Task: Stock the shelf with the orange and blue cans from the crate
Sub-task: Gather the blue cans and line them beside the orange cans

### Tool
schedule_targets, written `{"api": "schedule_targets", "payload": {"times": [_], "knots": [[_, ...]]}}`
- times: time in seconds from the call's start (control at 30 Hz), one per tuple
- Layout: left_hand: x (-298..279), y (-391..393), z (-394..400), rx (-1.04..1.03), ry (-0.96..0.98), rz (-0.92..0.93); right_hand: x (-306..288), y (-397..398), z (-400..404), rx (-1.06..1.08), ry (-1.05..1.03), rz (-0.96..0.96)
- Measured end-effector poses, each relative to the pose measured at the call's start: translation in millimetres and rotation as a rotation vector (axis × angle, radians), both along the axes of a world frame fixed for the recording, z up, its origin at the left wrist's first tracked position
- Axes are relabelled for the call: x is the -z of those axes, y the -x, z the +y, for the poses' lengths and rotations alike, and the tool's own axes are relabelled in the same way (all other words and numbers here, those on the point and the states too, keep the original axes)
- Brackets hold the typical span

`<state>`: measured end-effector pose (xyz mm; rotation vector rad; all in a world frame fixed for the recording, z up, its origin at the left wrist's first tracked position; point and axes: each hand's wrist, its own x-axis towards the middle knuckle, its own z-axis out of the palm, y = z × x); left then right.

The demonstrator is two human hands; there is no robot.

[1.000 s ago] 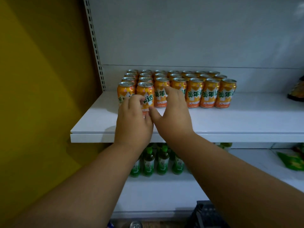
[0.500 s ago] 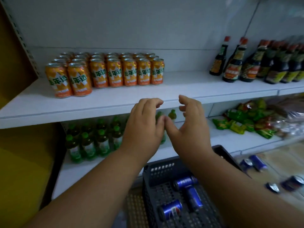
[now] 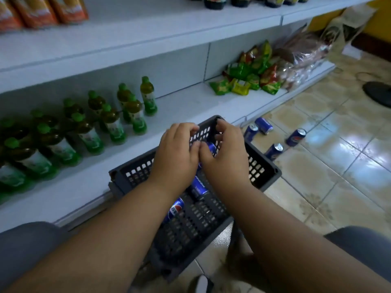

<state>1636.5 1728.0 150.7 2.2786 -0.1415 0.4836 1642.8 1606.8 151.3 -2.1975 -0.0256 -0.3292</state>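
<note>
Both hands, the left hand (image 3: 176, 157) and right hand (image 3: 225, 156), hover side by side with fingers loosely curled and holding nothing above a dark, perforated plastic crate (image 3: 262, 172). Beneath them, glossy blue cans (image 3: 176, 209) lie on the crate's gridded floor. To the right hand's right, more blue cans (image 3: 295, 136) rest on shiny tiled flooring (image 3: 338, 166); orange cans (image 3: 33, 9) stand on the white shelf (image 3: 127, 39) up to the left.
</note>
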Motion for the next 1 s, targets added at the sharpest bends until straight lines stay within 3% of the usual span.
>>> {"api": "schedule_targets", "payload": {"times": [0.17,0.53,0.77,1.0], "knots": [[58,-28,-24,0.062,0.033,0.157,58,-19,-25,0.096,0.011,0.154],[208,-81,-24,-0.052,0.158,0.565,199,-93,-35,0.159,0.003,0.654],[254,-129,-36,-0.105,0.185,0.678,257,-168,-21,0.354,-0.352,0.923],[280,-158,-40,-0.138,0.241,0.746,304,-223,2,0.551,-0.629,1.045]]}}
